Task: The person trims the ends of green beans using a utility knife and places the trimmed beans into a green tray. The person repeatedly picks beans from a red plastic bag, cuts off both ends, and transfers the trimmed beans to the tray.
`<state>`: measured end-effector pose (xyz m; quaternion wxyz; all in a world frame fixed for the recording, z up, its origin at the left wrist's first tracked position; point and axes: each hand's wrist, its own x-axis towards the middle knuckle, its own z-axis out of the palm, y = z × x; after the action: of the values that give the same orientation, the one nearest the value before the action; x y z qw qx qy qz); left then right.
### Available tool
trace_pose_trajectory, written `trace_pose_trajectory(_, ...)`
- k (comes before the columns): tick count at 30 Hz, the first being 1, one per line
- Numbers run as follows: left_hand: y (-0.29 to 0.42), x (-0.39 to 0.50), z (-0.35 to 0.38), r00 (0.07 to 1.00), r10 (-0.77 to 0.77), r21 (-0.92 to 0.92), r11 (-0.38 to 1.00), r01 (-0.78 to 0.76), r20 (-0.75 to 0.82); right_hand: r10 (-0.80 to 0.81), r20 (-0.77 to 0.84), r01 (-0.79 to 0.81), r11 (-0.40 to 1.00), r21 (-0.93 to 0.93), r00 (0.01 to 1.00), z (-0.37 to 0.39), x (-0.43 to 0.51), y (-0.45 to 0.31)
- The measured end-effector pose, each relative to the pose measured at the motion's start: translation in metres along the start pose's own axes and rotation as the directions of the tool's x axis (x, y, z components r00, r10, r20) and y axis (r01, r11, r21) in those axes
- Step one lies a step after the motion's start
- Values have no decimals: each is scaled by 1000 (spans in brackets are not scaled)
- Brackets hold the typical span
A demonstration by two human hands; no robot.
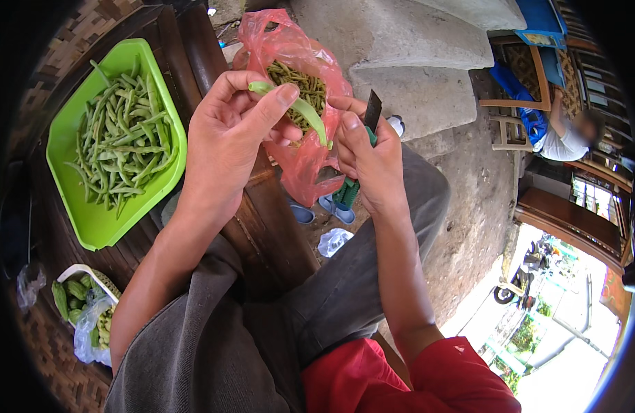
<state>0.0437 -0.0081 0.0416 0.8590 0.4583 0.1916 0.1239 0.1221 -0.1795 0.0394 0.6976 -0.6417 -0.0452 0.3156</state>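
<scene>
Between the thumb and fingers of my left hand (240,116) is a green bean pod (306,111), its lower end pointing toward my other hand. My right hand (369,160) grips a utility knife with a green handle (347,193). Its dark blade (373,108) sticks up past my thumb, apart from the pod. A small green bit shows at the pod's lower end, close to my right fingertips. Behind both hands a red plastic bag (312,175) hangs open, with many thin bean pieces (296,85) inside. To the left, a lime-green tray (64,137) holds a heap of bean pods (123,137).
A white basket (80,268) with green vegetables (75,294) and a clear plastic bag (87,335) stands at lower left. Blue sandals (338,209) and crumpled plastic (334,241) lie on the floor. A person (570,137) is at the far right, near wooden chairs.
</scene>
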Motion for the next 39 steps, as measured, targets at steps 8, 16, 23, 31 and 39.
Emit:
trace_pose_trajectory(8, 0, 0, 2, 998, -6, 38, 999, 8, -55, -253, 19, 249, 930, -270, 967, 16, -21, -12)
trace_pose_trajectory(16, -1, 2, -3, 998, -34, -83, 996, 30, -49, -306, 14, 284, 865, -413, 952, 24, -21, -18)
trace_pose_trajectory(23, -4, 2, -3, 998, -38, -147, 989, 32, -41, -294, 15, 276, 874, -401, 956, 26, -21, -18)
trace_pose_trajectory(31, -2, 1, -1, 999, -36, -116, 993, 35, -10, -281, -21, 231, 827, -513, 960, 28, -25, -25)
trace_pose_trajectory(39, -3, 0, -2, 995, -95, -149, 984, 96, 20, -424, -3, 345, 742, -575, 906, 27, -16, -32)
